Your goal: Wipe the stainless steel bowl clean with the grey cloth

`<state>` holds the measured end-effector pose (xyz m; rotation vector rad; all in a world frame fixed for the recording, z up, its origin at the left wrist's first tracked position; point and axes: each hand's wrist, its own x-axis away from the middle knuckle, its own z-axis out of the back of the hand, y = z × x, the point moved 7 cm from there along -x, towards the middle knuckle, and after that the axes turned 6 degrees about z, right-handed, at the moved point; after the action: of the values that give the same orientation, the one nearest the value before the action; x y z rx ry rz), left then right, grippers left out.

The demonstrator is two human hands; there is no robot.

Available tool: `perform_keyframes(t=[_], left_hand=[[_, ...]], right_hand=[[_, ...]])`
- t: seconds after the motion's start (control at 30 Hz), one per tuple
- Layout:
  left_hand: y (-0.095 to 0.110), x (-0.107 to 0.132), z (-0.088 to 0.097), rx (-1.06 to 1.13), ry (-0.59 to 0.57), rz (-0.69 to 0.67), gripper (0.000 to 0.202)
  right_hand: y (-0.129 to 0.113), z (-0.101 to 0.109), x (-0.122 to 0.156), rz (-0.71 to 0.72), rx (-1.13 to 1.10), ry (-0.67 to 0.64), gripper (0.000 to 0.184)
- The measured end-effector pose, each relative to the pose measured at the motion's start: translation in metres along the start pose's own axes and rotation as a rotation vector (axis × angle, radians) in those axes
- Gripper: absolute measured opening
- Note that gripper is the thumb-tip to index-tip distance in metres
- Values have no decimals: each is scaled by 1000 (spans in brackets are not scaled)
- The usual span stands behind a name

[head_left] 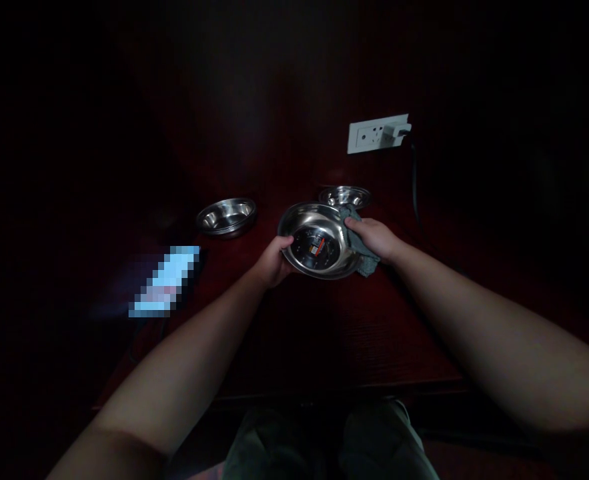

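Observation:
A shiny steel bowl (337, 265) with an orange and black label inside its base is held up over the table, tilted toward me. My left hand (273, 261) grips its left rim, thumb on the inside. At the right rim, my right hand (378, 239) pinches a grey-green cloth (359, 243) against the bowl, the thumb over the cloth and the fingers behind. Part of the cloth hangs below the rim. Behind it on the right stands another steel bowl (345, 195), partly covered by the held one. Stacked steel bowls (227, 217) sit to the left.
The dark red table (324, 347) ends in a front edge just before my knees. On the left lies a lit, pixelated screen (167, 280). A white wall socket (369, 135) holds a plug (399, 131), whose black cable (415, 187) runs down on the right.

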<state>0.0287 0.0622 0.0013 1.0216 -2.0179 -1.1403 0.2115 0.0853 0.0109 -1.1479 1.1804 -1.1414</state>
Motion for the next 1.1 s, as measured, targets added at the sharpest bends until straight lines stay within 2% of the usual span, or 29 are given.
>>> perform_keyframes(t=[0.23, 0.47, 0.7, 0.9, 1.1], left_hand=[[-2, -1, 5, -34, 14, 59, 41], [-5, 2, 8, -47, 27, 104, 41], [-5, 2, 8, -24, 29, 96, 41], [-5, 2, 2, -23, -21, 91, 41], [-6, 2, 2, -17, -28, 72, 42]], right_hand=[[-2, -3, 4, -38, 16, -27, 22], [-2, -7, 8, -70, -72, -85, 20], [4, -4, 5, -87, -174, -22, 21], [1, -7, 5, -52, -138, -33, 18], [1, -8, 6, -15, -214, -13, 16]])
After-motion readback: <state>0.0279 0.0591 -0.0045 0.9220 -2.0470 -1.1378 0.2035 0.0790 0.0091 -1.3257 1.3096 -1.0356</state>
